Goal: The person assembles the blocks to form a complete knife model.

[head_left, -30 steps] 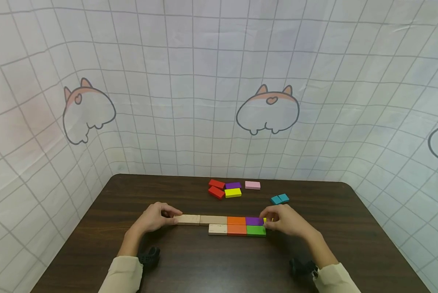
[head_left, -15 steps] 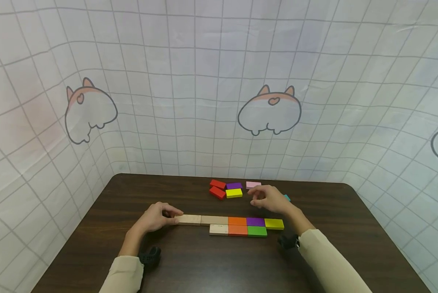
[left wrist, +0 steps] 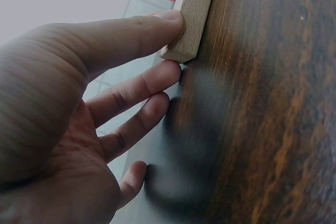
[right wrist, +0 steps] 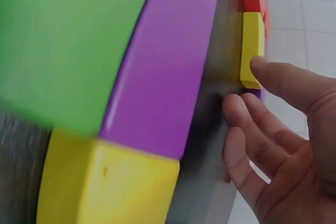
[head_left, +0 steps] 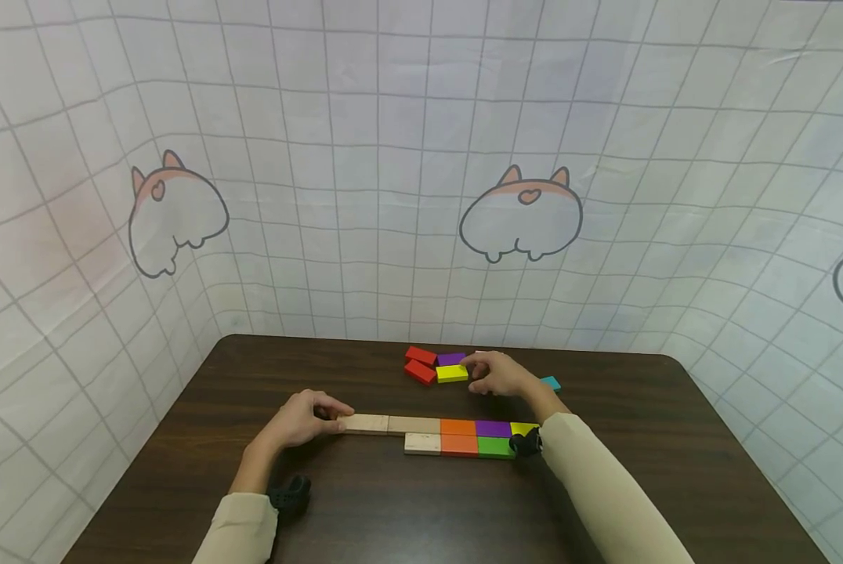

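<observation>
My left hand (head_left: 298, 419) holds the left end of a plain wooden block (head_left: 365, 424) between thumb and fingers, and the left wrist view shows the thumb on its side. That block begins a row with another plain block (head_left: 414, 425), an orange, a purple (head_left: 493, 428) and a yellow block (head_left: 522, 428). Against its front lie a plain, an orange (head_left: 460, 446) and a green block (head_left: 494, 447). My right hand (head_left: 501, 374) hovers with loosely bent fingers beside the right end of a loose yellow block (head_left: 453, 374); whether it touches cannot be told.
Two red blocks (head_left: 420, 371) and a purple block (head_left: 452, 359) lie beside the loose yellow one. A blue block (head_left: 551, 384) shows behind the right wrist, and the pink one is mostly hidden. The dark wooden table (head_left: 365, 501) ends at a white gridded curtain (head_left: 365, 235).
My right hand has let go of the yellow block at the row's right end and moved back and left to the loose blocks. The left hand stays at the row's left end.
</observation>
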`<state>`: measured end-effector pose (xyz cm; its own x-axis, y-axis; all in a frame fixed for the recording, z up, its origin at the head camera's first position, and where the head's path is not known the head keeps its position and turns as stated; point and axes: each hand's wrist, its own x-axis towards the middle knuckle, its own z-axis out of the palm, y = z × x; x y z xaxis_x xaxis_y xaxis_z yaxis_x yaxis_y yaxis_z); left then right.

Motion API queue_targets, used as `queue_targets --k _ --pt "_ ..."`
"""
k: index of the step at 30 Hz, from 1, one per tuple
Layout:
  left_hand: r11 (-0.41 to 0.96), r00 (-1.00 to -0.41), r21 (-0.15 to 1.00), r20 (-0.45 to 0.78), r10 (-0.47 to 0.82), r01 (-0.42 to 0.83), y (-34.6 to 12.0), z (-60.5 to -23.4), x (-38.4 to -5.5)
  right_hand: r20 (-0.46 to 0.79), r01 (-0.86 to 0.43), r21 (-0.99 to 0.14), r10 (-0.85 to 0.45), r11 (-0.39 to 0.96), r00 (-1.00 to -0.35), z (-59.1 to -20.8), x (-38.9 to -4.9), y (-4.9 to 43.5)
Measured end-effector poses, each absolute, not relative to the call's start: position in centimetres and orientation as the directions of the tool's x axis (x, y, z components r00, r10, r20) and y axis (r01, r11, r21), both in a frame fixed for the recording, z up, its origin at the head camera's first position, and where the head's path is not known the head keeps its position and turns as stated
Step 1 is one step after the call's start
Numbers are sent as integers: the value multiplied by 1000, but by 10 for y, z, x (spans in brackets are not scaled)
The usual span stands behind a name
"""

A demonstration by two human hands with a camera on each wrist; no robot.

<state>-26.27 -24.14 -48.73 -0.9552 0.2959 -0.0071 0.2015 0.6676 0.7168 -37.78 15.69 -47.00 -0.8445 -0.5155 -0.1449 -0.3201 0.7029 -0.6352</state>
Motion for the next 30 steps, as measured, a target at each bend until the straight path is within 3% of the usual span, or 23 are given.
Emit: queue_targets --k 19,30 --pt "669 -958 716 -2 287 199 -240 -490 -263 -133 -264 -676 -467 688 -874 -474 -383 141" --pt "661 -955 722 0 297 206 -241 -491 -264 -127 -340 -624 -520 704 -844 -475 -382 140"
